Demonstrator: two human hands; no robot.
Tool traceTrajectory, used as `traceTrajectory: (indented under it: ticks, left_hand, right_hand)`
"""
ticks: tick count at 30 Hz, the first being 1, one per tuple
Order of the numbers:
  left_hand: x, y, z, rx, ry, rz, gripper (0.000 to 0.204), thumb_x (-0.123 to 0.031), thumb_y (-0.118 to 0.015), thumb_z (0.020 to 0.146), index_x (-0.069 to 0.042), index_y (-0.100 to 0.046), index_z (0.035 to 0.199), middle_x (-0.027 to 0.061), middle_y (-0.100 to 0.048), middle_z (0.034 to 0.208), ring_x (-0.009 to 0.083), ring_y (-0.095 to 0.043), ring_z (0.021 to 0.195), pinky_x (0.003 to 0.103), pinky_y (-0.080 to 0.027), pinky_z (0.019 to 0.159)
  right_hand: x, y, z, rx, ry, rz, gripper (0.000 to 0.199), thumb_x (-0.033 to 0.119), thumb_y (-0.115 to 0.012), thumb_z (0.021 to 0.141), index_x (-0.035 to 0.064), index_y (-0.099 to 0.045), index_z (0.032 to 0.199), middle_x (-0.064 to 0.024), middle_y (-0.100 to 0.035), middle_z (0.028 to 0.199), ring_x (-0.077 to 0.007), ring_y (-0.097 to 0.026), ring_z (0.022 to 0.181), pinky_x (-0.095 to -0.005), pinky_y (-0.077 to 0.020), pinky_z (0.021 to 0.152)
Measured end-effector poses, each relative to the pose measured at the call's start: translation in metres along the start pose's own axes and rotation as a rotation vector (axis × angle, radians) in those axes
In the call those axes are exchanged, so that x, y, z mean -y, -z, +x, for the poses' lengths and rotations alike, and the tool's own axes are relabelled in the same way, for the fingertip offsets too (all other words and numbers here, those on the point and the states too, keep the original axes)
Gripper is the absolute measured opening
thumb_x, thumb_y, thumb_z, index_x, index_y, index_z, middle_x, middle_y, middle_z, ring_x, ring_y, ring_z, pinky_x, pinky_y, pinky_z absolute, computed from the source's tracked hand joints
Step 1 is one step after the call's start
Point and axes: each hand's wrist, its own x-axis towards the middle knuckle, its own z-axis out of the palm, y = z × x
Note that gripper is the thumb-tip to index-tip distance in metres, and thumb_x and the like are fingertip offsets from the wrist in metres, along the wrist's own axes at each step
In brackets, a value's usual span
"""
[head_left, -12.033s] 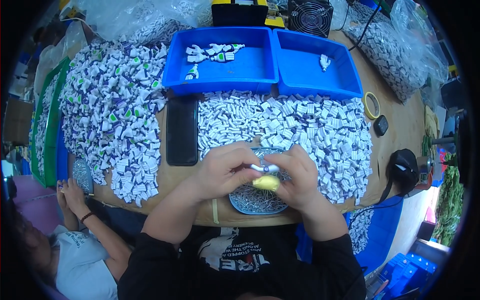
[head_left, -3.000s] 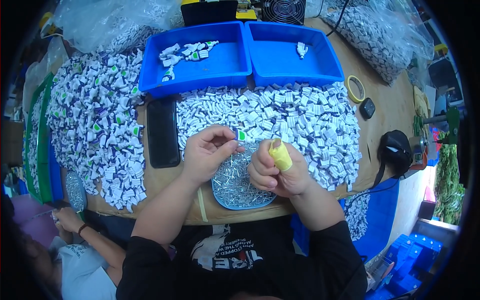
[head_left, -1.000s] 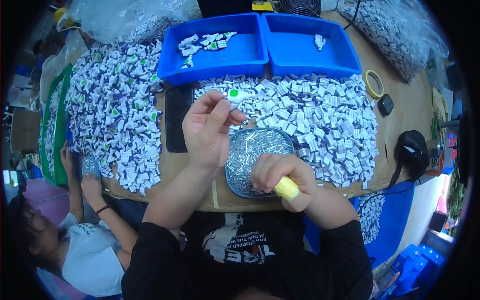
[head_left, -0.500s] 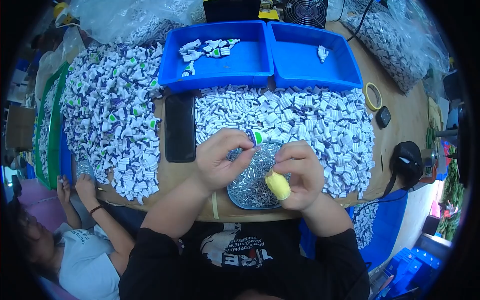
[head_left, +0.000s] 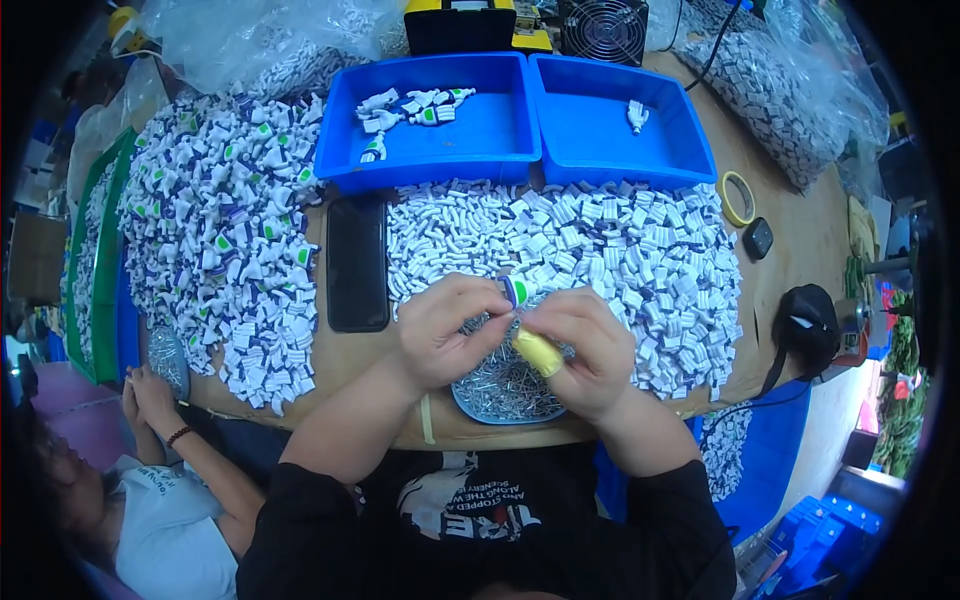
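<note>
- The left hand (head_left: 445, 330) pinches a small white part with a green spot (head_left: 517, 291), meeting the right hand (head_left: 585, 345) over a round dish of metal pins (head_left: 500, 385).
- The right hand holds a yellow tool (head_left: 538, 351).
- White parts (head_left: 620, 250) cover the counter (head_left: 790, 230); a black phone (head_left: 357, 262) lies left of them.
- Two blue trays (head_left: 520, 150) sit behind.
- Another person's hands (head_left: 150, 395) rest at the counter's left edge.

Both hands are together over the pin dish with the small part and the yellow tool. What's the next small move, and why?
Probably press the yellow tool in the right hand into the small white part pinched by the left hand: they meet above the dish of metal pins, and both blue trays lie beyond.
</note>
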Motion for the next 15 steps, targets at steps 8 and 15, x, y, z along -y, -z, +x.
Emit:
traceTrajectory:
  ticks: [8, 15]
  left_hand:
    - [0.0009, -0.0029, -0.003, 0.013, -0.085, 0.048, 0.018, 0.004, -0.072, 0.071, 0.001, -0.065, 0.088, 0.0134, -0.064, 0.082, 0.0215, -0.065, 0.071, 0.028, -0.052, 0.062]
    - [-0.0028, 0.0024, -0.0003, 0.094, -0.097, 0.014, 0.021, 0.005, -0.071, 0.07, -0.001, -0.066, 0.089, 0.0115, -0.065, 0.085, 0.0217, -0.065, 0.071, 0.028, -0.052, 0.06]
  right_hand:
    - [-0.0011, -0.0018, -0.0034, 0.014, 0.106, -0.086, 0.029, 0.0, -0.073, 0.066, 0.0022, -0.064, 0.094, -0.0116, -0.062, 0.092, -0.0262, -0.06, 0.087, -0.0352, -0.0488, 0.074]
    - [-0.0037, -0.0005, 0.002, 0.262, -0.064, 0.058, 0.057, 0.004, -0.058, 0.079, -0.0026, -0.037, 0.131, -0.0197, -0.052, 0.116, -0.0335, -0.054, 0.102, -0.0401, -0.0423, 0.091]
